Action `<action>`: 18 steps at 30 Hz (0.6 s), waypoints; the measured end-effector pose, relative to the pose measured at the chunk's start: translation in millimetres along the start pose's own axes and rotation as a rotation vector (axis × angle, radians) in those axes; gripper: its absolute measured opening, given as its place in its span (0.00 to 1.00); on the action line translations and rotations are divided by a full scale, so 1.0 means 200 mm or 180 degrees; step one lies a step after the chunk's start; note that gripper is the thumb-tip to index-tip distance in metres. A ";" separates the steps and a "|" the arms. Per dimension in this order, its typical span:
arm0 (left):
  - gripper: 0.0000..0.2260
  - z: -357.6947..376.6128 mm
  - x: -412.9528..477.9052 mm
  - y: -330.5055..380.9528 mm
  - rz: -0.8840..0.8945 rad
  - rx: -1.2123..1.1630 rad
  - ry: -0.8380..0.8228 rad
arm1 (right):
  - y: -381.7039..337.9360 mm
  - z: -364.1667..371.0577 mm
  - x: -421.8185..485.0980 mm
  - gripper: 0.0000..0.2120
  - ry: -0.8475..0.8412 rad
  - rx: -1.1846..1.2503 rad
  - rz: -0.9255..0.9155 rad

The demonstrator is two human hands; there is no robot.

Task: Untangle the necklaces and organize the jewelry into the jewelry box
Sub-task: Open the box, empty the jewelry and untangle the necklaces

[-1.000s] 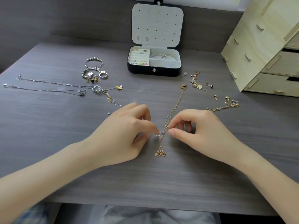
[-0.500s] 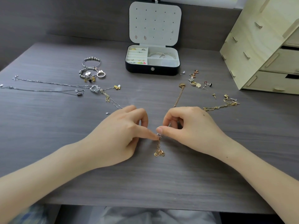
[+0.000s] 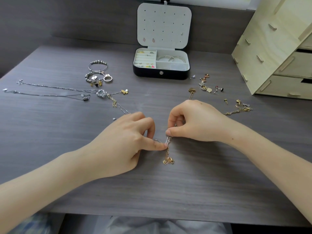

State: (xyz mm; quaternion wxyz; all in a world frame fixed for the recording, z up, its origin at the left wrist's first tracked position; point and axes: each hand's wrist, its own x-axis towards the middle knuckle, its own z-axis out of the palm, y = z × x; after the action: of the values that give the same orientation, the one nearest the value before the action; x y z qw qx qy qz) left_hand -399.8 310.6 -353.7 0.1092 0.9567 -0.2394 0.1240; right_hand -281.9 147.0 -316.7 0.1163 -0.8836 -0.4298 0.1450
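Two metals, silver and gold, meet in the knot (image 3: 167, 140). I judge the gold chain (image 3: 168, 154) featherlight, limp and slippery, with links that kink easily, so I would take it right at the tangle with fingertips only and never tug its length. Its long axis runs from the clasp end nearest me, away and slightly right, under my right hand toward the heart pendant (image 3: 192, 90). My left hand (image 3: 128, 141) pinches the knot between thumb and forefinger; my right hand (image 3: 194, 122) pinches the chain just above it, other fingers curled. All this sits mid-table (image 3: 67, 166), well short of the open jewelry box (image 3: 161, 73) at the back
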 end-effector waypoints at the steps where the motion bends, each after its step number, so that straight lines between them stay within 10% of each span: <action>1: 0.27 0.00 0.00 0.00 -0.0009 -0.0014 0.0004 | 0.00 0.01 0.00 0.07 0.0044 -0.0033 0.0006; 18: 0.27 -0.01 -0.01 0.00 -0.0043 -0.0049 -0.0027 | -0.06 -0.05 0.06 0.07 -0.0583 -0.0300 -0.0584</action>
State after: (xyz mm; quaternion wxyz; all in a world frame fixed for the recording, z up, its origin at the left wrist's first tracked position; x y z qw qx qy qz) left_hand -402.1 311.1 -352.7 0.1164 0.9580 -0.2344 0.1174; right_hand -279.4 163.2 -306.4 0.0477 -0.8281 -0.5239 0.1934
